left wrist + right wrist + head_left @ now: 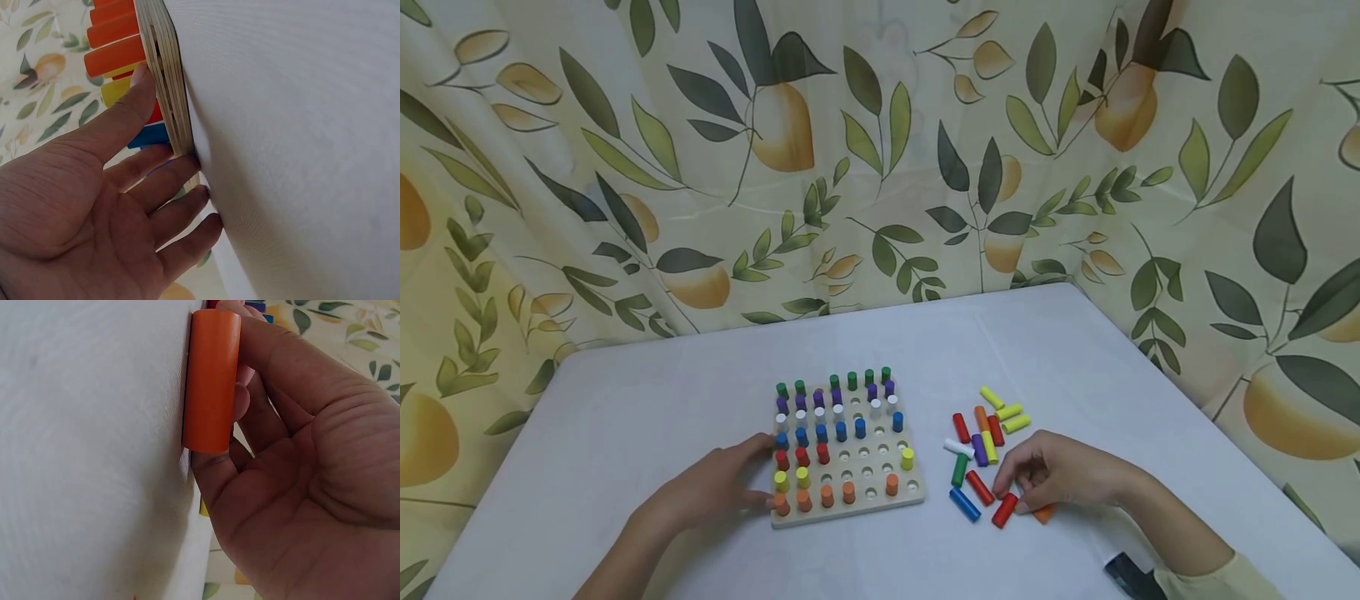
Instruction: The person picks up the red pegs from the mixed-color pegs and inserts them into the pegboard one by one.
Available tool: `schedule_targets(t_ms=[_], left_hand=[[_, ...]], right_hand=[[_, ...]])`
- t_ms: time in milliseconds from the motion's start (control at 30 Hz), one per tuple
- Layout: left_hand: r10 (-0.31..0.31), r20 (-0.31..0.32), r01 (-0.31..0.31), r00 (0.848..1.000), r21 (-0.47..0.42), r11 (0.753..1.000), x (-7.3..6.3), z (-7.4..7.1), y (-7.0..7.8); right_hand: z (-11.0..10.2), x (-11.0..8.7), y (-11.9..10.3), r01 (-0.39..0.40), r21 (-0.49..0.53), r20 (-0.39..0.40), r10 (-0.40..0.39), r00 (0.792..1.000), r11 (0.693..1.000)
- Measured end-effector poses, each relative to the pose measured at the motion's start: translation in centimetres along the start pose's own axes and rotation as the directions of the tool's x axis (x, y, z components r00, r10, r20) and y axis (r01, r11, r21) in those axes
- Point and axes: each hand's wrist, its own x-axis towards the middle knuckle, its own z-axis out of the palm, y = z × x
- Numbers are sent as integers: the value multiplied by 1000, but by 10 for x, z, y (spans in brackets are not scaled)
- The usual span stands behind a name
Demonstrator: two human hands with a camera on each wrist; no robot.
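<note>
A pale wooden pegboard holds coloured pegs in rows, green at the back through purple, white, blue, red and yellow to orange at the front. Along its left edge rests my left hand, thumb near the front corner and fingers spread further back. The left wrist view shows that thumb against the board's side, beside the orange pegs. My right hand pinches the upper end of a red peg lying on the table. An orange peg lies under that hand, partly hidden in the head view.
Loose pegs lie scattered right of the board: several yellow ones, more red ones, a blue peg, a green peg, a purple peg and a white peg. A patterned curtain hangs behind the white-covered table.
</note>
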Motion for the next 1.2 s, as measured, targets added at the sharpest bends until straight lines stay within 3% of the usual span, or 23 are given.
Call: schedule_targets(t_ms=[600,867,1033,1200], left_hand=[[12,3,-11,1000,-7,1000,0,0,-1],[7,8,-6,1000,-21,1000,0,1,-3],[0,9,0,1000,-22,1000,1,2,-3],[4,8,-4,1000,-20,1000,0,1,-2]], right_hand=[[-5,-3,-5,130,49,43,-132,990,990],[-10,-7,-1,276,204,48,-291,955,939],[-9,-9,-3,307,287,34,-330,943,907],[-9,-10,-6,302,244,8,-313,950,922]])
